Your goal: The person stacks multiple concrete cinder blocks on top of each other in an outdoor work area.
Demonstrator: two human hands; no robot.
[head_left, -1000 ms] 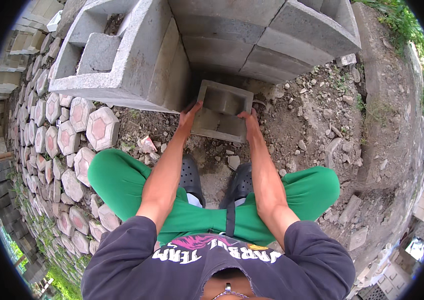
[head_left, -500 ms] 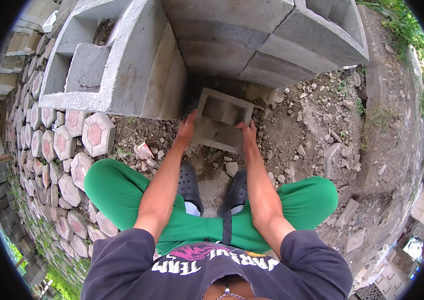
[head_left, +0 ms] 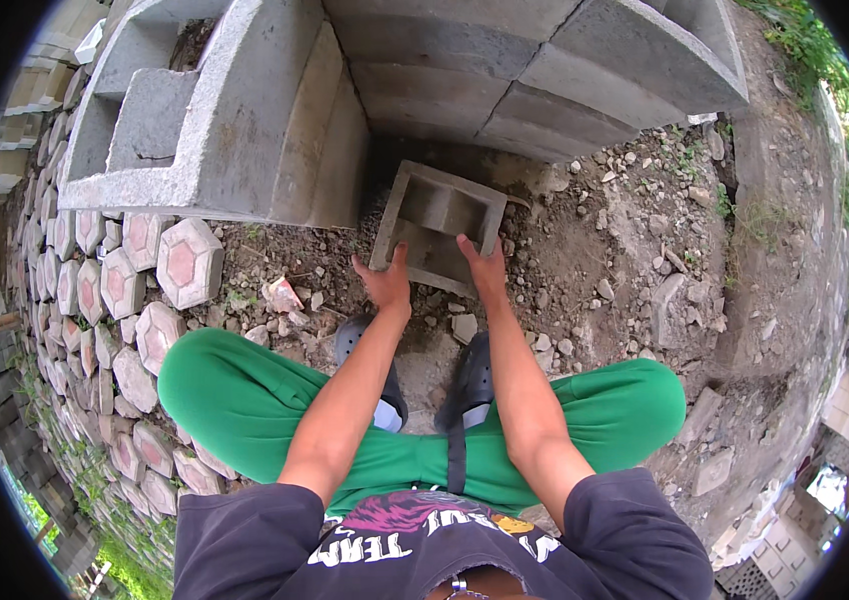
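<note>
A grey hollow concrete block (head_left: 442, 212) stands on the dirt in front of my feet, its hollows facing up and its body slightly turned. My right hand (head_left: 486, 272) grips the block's near right wall, thumb over the rim into the hollow and fingers along the outer side. At the near left corner is my left hand (head_left: 387, 284). Its thumb lies against the block, while the other fingers are spread out to the left, away from the wall. Both forearms reach forward between my bent knees.
Stacked concrete blocks (head_left: 275, 120) rise at the left, and another stack (head_left: 535, 75) stands behind. Hexagonal pavers (head_left: 190, 265) with reddish centres pile up on the left. Rubble and loose stones (head_left: 635, 240) cover the ground at right. My dark clogs (head_left: 472, 380) are close to the block.
The block has turned slightly and shifted a little left. My left hand has moved from its left side to the near left corner, fingers spreading; the right hand keeps hold.
</note>
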